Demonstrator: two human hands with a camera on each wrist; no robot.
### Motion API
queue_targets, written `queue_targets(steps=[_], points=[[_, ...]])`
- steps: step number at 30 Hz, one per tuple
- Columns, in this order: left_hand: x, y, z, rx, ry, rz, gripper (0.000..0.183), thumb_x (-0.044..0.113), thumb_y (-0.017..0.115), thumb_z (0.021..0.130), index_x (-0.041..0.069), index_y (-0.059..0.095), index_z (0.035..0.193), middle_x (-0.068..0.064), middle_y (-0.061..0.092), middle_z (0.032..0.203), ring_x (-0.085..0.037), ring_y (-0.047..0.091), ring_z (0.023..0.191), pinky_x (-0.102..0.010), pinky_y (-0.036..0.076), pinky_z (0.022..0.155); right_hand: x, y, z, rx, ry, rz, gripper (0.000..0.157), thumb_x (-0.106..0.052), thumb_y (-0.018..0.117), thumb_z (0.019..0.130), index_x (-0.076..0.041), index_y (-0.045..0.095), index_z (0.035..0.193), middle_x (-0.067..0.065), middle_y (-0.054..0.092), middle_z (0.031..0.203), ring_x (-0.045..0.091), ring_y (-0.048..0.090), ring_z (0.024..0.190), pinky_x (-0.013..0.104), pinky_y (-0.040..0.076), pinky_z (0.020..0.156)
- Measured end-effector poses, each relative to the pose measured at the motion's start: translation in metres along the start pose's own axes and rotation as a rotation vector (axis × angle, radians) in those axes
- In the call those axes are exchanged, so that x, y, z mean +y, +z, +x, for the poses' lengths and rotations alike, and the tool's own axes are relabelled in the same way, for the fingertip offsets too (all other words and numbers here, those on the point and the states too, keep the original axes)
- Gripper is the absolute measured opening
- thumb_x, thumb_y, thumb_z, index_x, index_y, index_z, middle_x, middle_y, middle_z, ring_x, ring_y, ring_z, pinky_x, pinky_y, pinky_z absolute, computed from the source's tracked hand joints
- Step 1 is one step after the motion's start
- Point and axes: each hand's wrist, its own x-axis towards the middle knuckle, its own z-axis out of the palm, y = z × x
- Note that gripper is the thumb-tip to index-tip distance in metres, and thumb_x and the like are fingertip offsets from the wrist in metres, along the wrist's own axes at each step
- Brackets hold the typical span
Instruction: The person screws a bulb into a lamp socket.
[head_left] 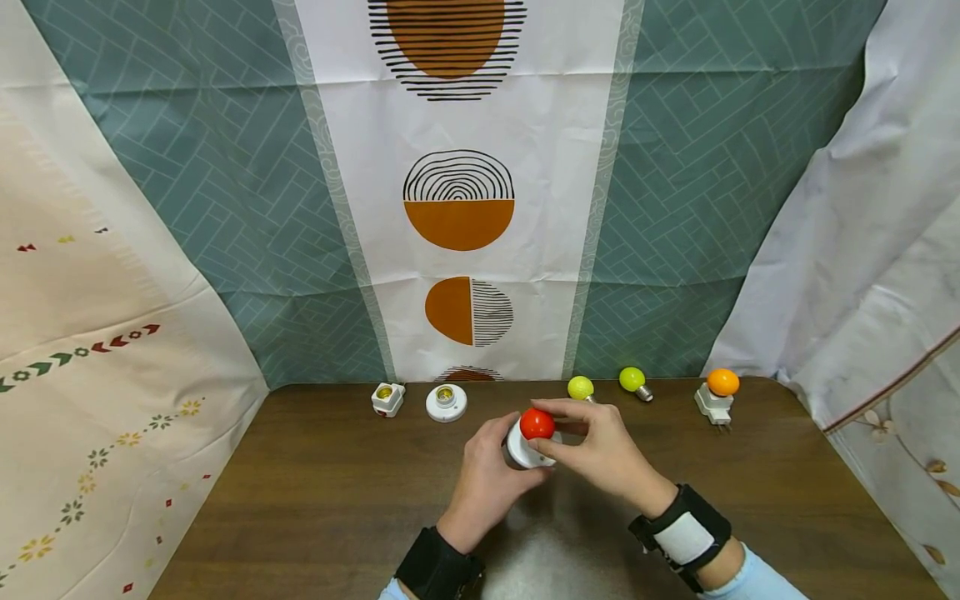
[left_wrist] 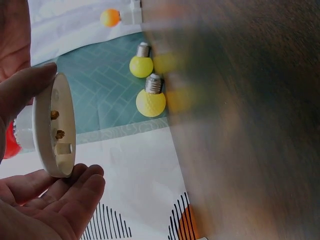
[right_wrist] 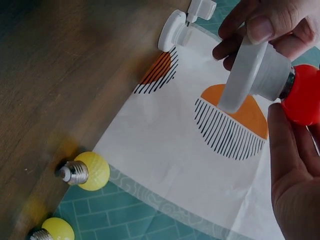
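Head view shows me the left hand (head_left: 486, 477) spread around a white lamp socket (head_left: 525, 454), gripping it above the brown table (head_left: 337, 500); the right hand (head_left: 603, 447) pinches the red bulb (head_left: 537, 423), whose metal thread (right_wrist: 287, 84) my right wrist camera catches at the socket's mouth.

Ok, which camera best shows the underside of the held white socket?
The left wrist view: the underside of the white socket is turned partly toward the lens, showing brass-coloured fittings. The right wrist view shows its side, no hollow interior; the head view shows only its outside, partly hidden by the left hand and red bulb.
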Motion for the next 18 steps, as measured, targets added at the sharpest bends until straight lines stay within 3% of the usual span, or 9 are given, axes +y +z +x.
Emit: queue_targets(steps=[6, 12, 18], points=[[0.0004, 0.0017, -0.0007, 0.013, 0.009, -0.004, 0.07, 0.035, 0.083, 0.063, 0.017, 0.055, 0.125, 0.007, 0.055, 0.111, -0.01, 0.053, 0.097, -0.03, 0.044, 0.083, -0.0005, 0.0007, 0.0005, 0.018, -0.016, -0.026, 0.045, -0.024, 0.079, 0.072, -0.017, 0.065, 0.114, -0.005, 0.063, 0.109, 0.012, 0.059, 0.097, 0.03, 0.049, 0.076], [0.0004, 0.0018, -0.0004, 0.011, 0.007, -0.005, 0.068, 0.037, 0.083, 0.063, 0.019, 0.056, 0.123, 0.009, 0.055, 0.109, -0.009, 0.052, 0.096, -0.031, 0.045, 0.082, -0.0001, -0.0042, 0.0024, -0.071, -0.015, -0.014, 0.052, -0.026, 0.077, 0.075, -0.02, 0.059, 0.124, -0.006, 0.057, 0.121, 0.013, 0.054, 0.108, 0.032, 0.046, 0.084], [0.0011, 0.0013, -0.0011, -0.01, -0.015, -0.005, 0.071, 0.036, 0.084, 0.063, 0.017, 0.055, 0.125, 0.008, 0.054, 0.112, -0.01, 0.051, 0.098, -0.03, 0.045, 0.083, -0.0002, -0.007, 0.0017, -0.145, -0.025, 0.012, 0.05, -0.02, 0.073, 0.08, -0.02, 0.056, 0.127, -0.006, 0.054, 0.127, 0.015, 0.051, 0.113, 0.032, 0.044, 0.087]])
